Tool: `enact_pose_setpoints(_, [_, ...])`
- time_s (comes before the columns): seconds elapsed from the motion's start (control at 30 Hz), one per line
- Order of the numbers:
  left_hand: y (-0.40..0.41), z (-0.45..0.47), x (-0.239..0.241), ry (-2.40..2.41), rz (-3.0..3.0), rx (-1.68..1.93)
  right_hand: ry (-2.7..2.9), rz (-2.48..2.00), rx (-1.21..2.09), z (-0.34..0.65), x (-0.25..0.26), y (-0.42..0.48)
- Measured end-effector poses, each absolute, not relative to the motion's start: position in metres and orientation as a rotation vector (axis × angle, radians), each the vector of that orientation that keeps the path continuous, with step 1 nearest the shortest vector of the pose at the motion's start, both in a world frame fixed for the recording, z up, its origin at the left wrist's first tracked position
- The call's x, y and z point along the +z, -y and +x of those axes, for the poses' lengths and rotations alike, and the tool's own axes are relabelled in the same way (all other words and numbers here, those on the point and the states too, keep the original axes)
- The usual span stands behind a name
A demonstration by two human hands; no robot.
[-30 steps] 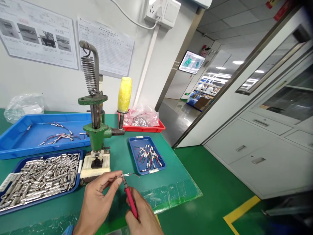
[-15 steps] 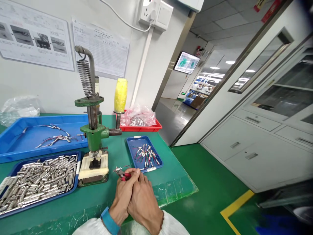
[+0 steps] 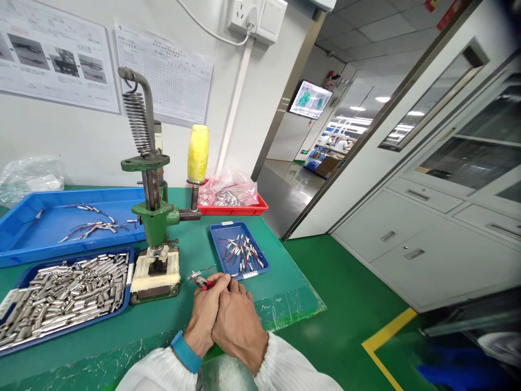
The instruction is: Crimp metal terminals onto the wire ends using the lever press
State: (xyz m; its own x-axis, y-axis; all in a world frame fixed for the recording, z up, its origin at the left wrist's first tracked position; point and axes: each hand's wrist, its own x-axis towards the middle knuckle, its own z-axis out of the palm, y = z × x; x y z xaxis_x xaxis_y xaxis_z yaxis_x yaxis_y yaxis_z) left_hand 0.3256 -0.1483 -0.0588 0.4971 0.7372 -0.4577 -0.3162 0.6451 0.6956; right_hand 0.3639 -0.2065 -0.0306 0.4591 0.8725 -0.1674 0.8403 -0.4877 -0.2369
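Observation:
My left hand (image 3: 203, 315) and my right hand (image 3: 238, 326) are pressed together over the green mat (image 3: 195, 255), both with fingers curled. The jaws of red-handled pliers (image 3: 200, 281) stick out to the left past my fingertips. They grip a short piece of thin wire (image 3: 207, 269) with a metal end. The right hand lies over the pliers' handles, which are mostly hidden. The left hand's fingers close round the tool's neck and the wire. A green hand press (image 3: 157, 220) with a yellow lever handle (image 3: 198, 153) stands just left of the hands.
A blue tray of metal sleeves (image 3: 65, 293) lies at the left, with a larger blue tray (image 3: 24, 212) holding some wires behind it. A small blue tray (image 3: 215, 233) of wired pieces sits ahead. A red tray (image 3: 260, 206) with bags is near the wall. The table edge and floor are at the right.
A second ago my hands were apart, the left pinching the wire and the right holding the pliers upright. They have since closed together and the pliers now point left.

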Motion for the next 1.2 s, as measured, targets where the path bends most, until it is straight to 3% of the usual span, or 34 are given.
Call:
enact_pose_setpoints(0.4, [0.145,0.331,-0.073,-0.823,0.685,0.694,1.487,-2.637,0.397,0.363,-0.029,0.205])
enact_pose_setpoints(0.6, [0.154,0.304,-0.073,-0.674,0.898,0.711,1.437,-2.318,0.365,0.374,-0.047,0.235])
enact_pose_setpoints(0.83, [0.136,0.248,-0.072,-0.666,1.231,0.716,1.247,-2.009,0.610,0.378,-0.070,0.271])
enact_pose_setpoints(1.2, [0.139,0.257,-0.051,-0.756,1.278,0.827,1.223,-1.813,0.809,0.374,-0.060,0.267])
